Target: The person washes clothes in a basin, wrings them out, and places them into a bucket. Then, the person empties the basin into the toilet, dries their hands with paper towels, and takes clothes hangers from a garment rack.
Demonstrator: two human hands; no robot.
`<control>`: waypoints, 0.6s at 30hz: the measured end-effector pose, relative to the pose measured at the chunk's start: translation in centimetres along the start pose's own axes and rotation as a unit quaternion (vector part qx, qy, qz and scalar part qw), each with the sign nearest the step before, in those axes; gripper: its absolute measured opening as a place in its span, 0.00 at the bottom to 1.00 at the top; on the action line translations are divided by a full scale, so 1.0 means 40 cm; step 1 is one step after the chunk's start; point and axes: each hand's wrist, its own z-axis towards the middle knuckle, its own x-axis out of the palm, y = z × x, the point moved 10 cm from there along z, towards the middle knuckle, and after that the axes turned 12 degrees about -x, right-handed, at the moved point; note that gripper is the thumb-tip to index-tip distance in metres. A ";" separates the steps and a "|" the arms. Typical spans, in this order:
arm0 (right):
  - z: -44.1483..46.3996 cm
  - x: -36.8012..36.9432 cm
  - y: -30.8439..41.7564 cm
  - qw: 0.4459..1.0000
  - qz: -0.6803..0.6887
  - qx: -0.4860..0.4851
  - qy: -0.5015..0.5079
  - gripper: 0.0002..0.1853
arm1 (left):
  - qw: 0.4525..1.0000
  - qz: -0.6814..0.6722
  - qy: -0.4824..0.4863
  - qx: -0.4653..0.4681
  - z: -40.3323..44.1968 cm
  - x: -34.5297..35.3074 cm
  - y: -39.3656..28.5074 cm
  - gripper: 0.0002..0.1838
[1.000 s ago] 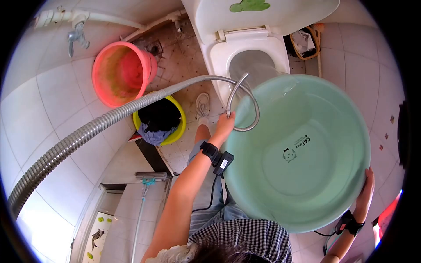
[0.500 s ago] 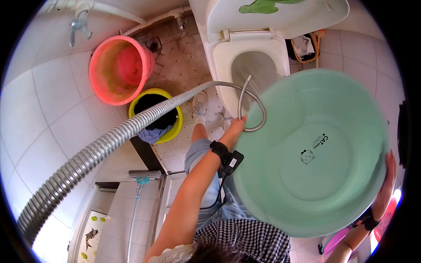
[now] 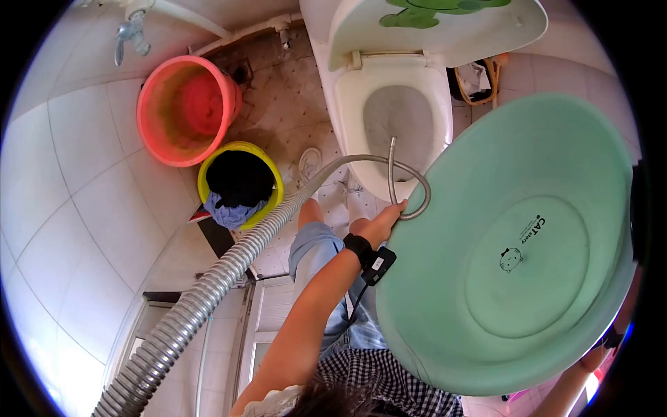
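A large pale green plastic basin [image 3: 431, 292] with a cat print fills the right side of the view, tilted, with nothing seen in it. My left hand [image 3: 388, 221] is closed on its near-left rim. A shiny metal flexible hose [image 3: 243, 250] runs up from the lower left and loops beside that hand; whether the fingers also grip it I cannot tell. The hose's free end points over the toilet bowl [image 3: 399, 115]. At the far right rim, my right hand [image 3: 627, 300] supports the basin, its fingers mostly hidden behind the rim and in shadow.
Left of the toilet stand a pink bucket [image 3: 184, 111] and a yellow bucket [image 3: 240, 184] holding dark and blue cloth. A wall tap [image 3: 130, 38] is at the upper left. The toilet lid [image 3: 445, 28] is up, and a waste basket [image 3: 476, 80] sits beside it.
The basin has moved right and slightly down and tilted more, with both hands still on it. My left hand and the hose loop have shifted down and right.
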 end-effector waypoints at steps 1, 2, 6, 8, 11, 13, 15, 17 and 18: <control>0.000 0.011 0.005 1.000 0.020 0.010 0.007 0.25 | 1.000 -0.004 -0.004 -0.006 -0.004 0.001 0.003 0.22; -0.004 0.011 0.002 0.999 0.044 0.019 0.014 0.25 | 1.000 -0.006 -0.010 -0.009 -0.007 0.004 0.009 0.22; -0.004 0.000 -0.055 0.994 0.093 0.040 0.038 0.25 | 0.998 0.017 -0.060 0.033 -0.054 -0.039 -0.018 0.22; 0.057 -0.091 -0.219 0.994 0.079 0.033 0.073 0.25 | 0.979 0.020 -0.134 0.154 -0.097 -0.104 -0.088 0.23; 0.122 -0.205 -0.501 0.989 0.070 0.052 0.123 0.24 | 0.913 0.064 -0.333 0.225 -0.198 -0.226 -0.181 0.25; 0.103 -0.200 -0.645 0.982 0.070 0.095 0.149 0.22 | 0.891 0.047 -0.354 0.280 -0.301 -0.229 -0.232 0.25; 0.063 -0.152 -0.772 0.972 0.109 0.129 0.165 0.20 | 0.852 0.018 -0.382 0.357 -0.460 -0.173 -0.284 0.21; 0.009 -0.114 -0.918 0.965 0.064 0.200 0.155 0.20 | 0.783 0.039 -0.387 0.484 -0.551 -0.157 -0.332 0.17; -0.013 -0.059 -0.967 0.955 0.120 0.218 0.162 0.19 | 0.750 0.066 -0.404 0.519 -0.593 -0.141 -0.346 0.16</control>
